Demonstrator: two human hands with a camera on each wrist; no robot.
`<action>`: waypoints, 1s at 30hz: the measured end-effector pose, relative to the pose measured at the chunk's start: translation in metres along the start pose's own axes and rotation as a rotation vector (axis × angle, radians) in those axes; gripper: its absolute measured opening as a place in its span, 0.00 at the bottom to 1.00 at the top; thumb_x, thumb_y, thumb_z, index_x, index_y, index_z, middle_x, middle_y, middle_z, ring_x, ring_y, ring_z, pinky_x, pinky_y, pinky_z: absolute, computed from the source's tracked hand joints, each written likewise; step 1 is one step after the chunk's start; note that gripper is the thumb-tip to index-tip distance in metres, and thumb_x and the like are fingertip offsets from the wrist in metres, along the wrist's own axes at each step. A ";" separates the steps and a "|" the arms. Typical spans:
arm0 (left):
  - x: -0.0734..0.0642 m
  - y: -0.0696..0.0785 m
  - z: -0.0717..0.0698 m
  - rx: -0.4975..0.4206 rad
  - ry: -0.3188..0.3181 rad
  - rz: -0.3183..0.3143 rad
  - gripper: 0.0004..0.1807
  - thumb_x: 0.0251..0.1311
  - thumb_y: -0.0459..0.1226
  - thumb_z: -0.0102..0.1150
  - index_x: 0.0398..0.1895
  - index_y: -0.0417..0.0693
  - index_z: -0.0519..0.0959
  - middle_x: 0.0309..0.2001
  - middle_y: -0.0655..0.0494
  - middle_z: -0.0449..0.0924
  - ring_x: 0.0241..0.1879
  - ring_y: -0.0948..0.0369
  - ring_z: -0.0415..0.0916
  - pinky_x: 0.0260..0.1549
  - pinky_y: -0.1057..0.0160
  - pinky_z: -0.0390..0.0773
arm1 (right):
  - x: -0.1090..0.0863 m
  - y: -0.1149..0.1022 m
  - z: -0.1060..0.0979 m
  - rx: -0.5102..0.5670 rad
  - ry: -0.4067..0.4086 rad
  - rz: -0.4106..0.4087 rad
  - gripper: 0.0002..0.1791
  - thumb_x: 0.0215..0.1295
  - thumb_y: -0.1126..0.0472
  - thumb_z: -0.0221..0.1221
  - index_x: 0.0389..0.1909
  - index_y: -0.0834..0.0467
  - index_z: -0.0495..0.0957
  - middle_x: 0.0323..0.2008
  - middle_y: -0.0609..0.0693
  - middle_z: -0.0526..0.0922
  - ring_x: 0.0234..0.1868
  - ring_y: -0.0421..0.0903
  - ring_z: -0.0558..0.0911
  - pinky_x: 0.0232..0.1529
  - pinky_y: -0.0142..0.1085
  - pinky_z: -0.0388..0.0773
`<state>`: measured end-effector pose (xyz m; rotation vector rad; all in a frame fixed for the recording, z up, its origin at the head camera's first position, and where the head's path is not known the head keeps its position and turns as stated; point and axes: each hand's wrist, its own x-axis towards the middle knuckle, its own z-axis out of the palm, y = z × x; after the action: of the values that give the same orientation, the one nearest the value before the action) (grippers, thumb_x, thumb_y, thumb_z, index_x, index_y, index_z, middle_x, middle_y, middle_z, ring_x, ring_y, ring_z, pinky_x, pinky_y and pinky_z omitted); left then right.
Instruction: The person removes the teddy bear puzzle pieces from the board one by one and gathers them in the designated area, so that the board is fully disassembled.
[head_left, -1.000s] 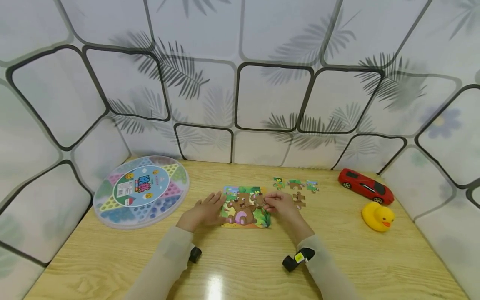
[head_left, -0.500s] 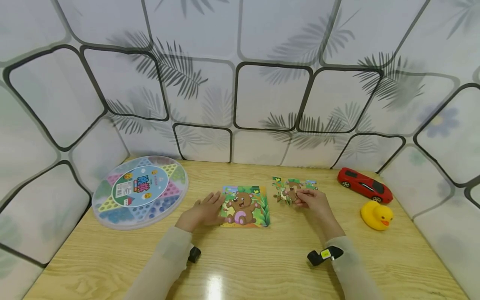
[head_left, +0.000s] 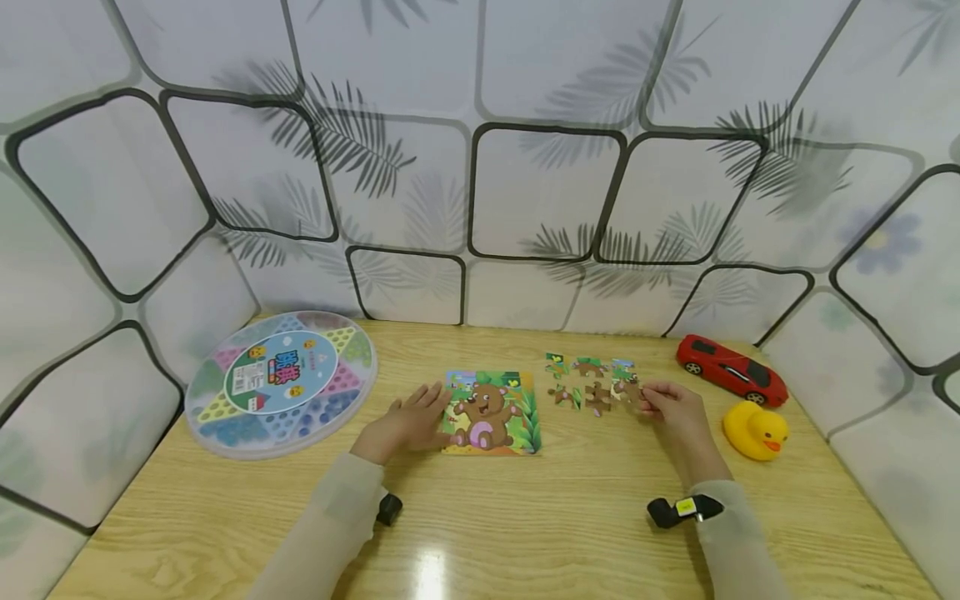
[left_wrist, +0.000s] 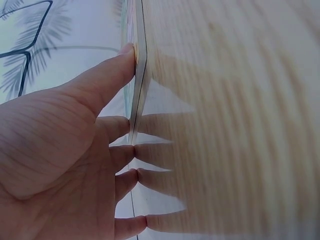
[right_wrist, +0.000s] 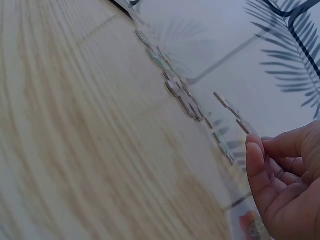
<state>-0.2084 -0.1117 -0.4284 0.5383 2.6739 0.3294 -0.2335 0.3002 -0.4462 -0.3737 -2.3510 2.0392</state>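
A bear picture jigsaw board [head_left: 487, 417] lies on the wooden table. At its left edge my left hand [head_left: 408, 425] rests with fingers spread; in the left wrist view the thumb of that hand [left_wrist: 65, 145] touches the board's edge and the fingertips meet the tabletop. My right hand [head_left: 675, 408] pinches a brown puzzle piece [head_left: 626, 387] between thumb and fingers. The right wrist view has this puzzle piece [right_wrist: 231, 109] raised off the table, gripped at one end by the right hand [right_wrist: 285, 175]. Several loose puzzle pieces [head_left: 597, 398] lie between board and right hand.
On the left lies a round Chinese checkers set [head_left: 281, 379]. A red toy car [head_left: 731, 372] stands at the back right, with a yellow rubber duck [head_left: 755, 432] in front of it. A patterned cloth wall [head_left: 412, 208] encloses the table's back and sides.
My right hand has moved right, away from the board and across the loose pieces, carrying the pinched puzzle piece. My left hand has stayed at the board's left edge.
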 end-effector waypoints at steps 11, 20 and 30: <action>-0.001 0.001 0.000 -0.001 0.001 0.005 0.45 0.63 0.58 0.49 0.75 0.45 0.46 0.75 0.43 0.39 0.73 0.46 0.38 0.63 0.35 0.48 | 0.003 0.011 -0.006 -0.054 0.049 0.037 0.15 0.68 0.71 0.52 0.50 0.78 0.69 0.22 0.41 0.79 0.22 0.35 0.79 0.26 0.27 0.79; 0.000 0.000 0.001 -0.017 -0.002 -0.002 0.46 0.63 0.58 0.49 0.75 0.45 0.46 0.75 0.45 0.38 0.73 0.46 0.37 0.64 0.36 0.47 | 0.003 0.015 -0.006 -0.073 0.064 0.027 0.16 0.67 0.71 0.52 0.51 0.78 0.69 0.22 0.41 0.79 0.21 0.34 0.78 0.24 0.26 0.78; -0.001 0.000 0.000 -0.036 0.001 -0.004 0.46 0.63 0.58 0.50 0.75 0.46 0.46 0.75 0.45 0.38 0.73 0.46 0.36 0.64 0.36 0.45 | 0.005 0.019 -0.006 0.044 0.110 0.064 0.14 0.64 0.71 0.56 0.49 0.74 0.71 0.22 0.43 0.79 0.20 0.34 0.77 0.24 0.26 0.78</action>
<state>-0.2080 -0.1123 -0.4277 0.5227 2.6644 0.3756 -0.2339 0.3097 -0.4646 -0.5518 -2.2555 2.0364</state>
